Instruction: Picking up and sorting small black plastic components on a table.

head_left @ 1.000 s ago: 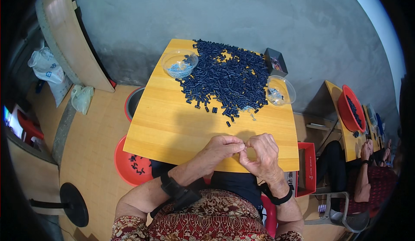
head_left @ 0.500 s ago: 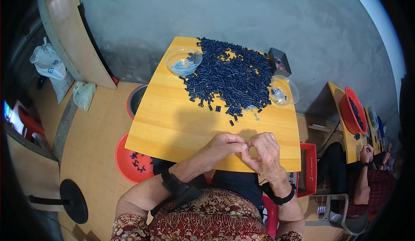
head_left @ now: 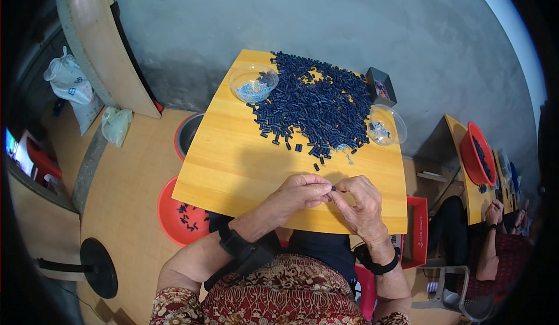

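Observation:
My left hand [head_left: 306, 191] is closed over the near part of the table, thumb and forefinger pinching a small black plastic piece [head_left: 333, 189]. Just right of it, my right hand [head_left: 362, 204] has its thumb and forefinger bent around the piece's right side. Whether it grips something tiny there cannot be made out. Beyond both hands spreads a large heap of black plastic pieces [head_left: 326, 98] of the same dark colour. A clear bowl [head_left: 253, 83] with small silvery parts stands left of the heap, and another clear bowl [head_left: 386, 125] stands on its right.
The yellow wooden table [head_left: 221, 173] backs against a grey wall. A dark open box [head_left: 381, 86] sits at its far right corner. A red basin [head_left: 174, 220] with black pieces is low on the left, and a red crate [head_left: 417, 232] on the right. Another person's hand [head_left: 494, 211] shows farther right.
The black piece now shows between my fingertips, where it was hidden before. My right thumb and forefinger have parted slightly from my left fingertips. The whole view has shifted a little.

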`<action>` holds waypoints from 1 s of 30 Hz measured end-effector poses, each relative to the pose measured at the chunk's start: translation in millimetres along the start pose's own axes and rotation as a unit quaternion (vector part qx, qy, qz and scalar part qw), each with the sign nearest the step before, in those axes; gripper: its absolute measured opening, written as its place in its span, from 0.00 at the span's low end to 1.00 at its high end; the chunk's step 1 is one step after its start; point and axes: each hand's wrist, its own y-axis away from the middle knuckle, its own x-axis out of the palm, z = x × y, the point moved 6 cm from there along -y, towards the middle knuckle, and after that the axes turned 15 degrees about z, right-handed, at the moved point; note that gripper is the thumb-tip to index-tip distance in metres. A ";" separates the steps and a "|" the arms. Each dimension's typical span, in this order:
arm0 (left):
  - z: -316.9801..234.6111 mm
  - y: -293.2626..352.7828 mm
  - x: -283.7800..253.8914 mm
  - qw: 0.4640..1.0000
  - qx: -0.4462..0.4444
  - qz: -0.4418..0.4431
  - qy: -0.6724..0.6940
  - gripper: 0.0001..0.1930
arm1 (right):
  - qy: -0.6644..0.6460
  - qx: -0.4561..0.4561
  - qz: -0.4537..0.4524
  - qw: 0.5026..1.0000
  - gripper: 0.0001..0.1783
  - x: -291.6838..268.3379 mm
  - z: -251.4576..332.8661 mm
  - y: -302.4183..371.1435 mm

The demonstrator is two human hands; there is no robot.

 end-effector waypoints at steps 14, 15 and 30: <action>5.9 -1.4 10.3 0.996 0.003 -0.013 0.089 0.10 | 0.049 -0.013 -0.060 0.997 0.13 -5.7 11.7 0.6; 7.1 0.5 9.8 0.997 -0.002 -0.019 0.078 0.09 | 0.052 -0.013 -0.063 0.997 0.13 -6.7 12.9 1.0; -2.1 -2.4 8.7 0.998 0.027 0.020 0.045 0.09 | -0.016 -0.027 -0.047 0.998 0.13 -8.0 5.7 0.4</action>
